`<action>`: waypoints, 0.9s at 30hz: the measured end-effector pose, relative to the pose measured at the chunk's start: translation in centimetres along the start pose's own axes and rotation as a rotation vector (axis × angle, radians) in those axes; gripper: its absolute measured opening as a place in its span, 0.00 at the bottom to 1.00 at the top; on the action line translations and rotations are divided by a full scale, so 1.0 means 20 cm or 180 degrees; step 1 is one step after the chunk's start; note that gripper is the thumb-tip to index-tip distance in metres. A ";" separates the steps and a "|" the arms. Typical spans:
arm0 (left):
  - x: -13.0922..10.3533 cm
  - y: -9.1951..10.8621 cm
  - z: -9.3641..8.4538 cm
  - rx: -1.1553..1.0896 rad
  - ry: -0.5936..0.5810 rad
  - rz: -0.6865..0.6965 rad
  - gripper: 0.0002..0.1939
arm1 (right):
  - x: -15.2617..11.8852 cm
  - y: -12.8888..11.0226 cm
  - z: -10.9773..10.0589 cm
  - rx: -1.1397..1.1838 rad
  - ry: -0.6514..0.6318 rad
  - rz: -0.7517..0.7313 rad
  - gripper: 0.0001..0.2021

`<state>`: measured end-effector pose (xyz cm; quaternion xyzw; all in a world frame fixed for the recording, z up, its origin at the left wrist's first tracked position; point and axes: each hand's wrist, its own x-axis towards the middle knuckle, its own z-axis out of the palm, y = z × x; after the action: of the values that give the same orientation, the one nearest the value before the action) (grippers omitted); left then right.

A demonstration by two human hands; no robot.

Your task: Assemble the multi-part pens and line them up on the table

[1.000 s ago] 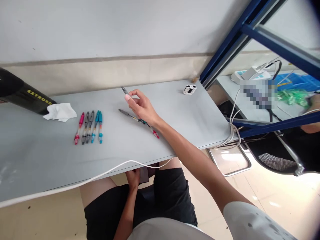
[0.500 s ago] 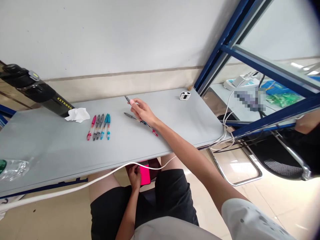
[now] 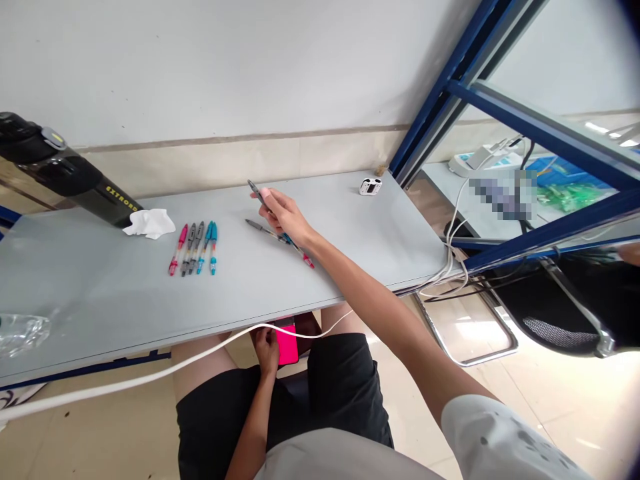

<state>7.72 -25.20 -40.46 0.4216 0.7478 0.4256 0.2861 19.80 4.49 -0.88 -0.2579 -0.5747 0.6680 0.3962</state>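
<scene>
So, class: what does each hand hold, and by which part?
The right hand pinches a grey pen near its lower end. The left hand grips a pink phone by its left edge.

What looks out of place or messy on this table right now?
Little stands out. Five pens lie in a tidy row, but two loose pens lie crossed and askew under the right hand, which holds a grey pen. A crumpled tissue sits beside the black bottle.

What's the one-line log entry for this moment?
right hand: holds grey pen above table | left hand: on pink phone in lap | five pens in a row
</scene>
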 end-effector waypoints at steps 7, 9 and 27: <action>0.00 0.01 0.00 -0.0039 0.0033 -0.0055 0.17 | 0.02 0.04 0.00 -0.0246 0.0249 -0.0341 0.28; 0.00 0.01 0.00 -0.0041 0.0035 -0.0088 0.18 | 0.02 0.04 0.00 -0.0267 0.0282 -0.0345 0.29; -0.01 0.05 0.01 -0.0172 0.0001 -0.0167 0.18 | 0.02 0.03 -0.01 -0.0298 0.0278 -0.0288 0.30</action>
<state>8.31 -25.03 -39.65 0.3939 0.7469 0.4380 0.3084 19.64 4.83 -1.54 -0.2788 -0.5985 0.6100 0.4382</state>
